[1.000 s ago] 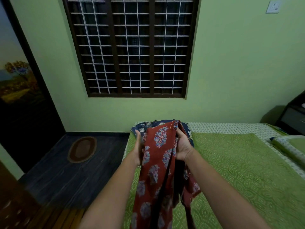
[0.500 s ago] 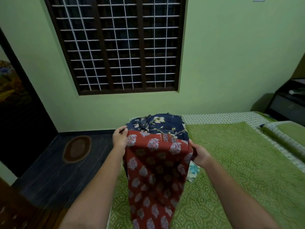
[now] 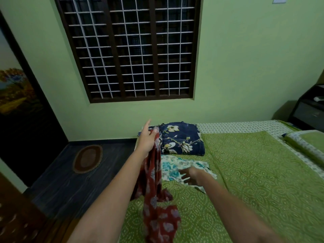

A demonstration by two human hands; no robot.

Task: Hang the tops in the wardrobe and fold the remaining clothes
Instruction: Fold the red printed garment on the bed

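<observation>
Bed fills the right side, covered by a green sheet with small white ring shapes. On its far corner lies a dark blue cloth with big pale flowers, folded into a neat square. Just in front of it, a white cloth with teal flowers lies flat and wrinkly. The left hand pinches the top of a soft red cloth with pale flower spots, one finger pointing up; it hangs down in folds. The right hand is spread out over the white cloth, holding nothing. No words show anywhere.
</observation>
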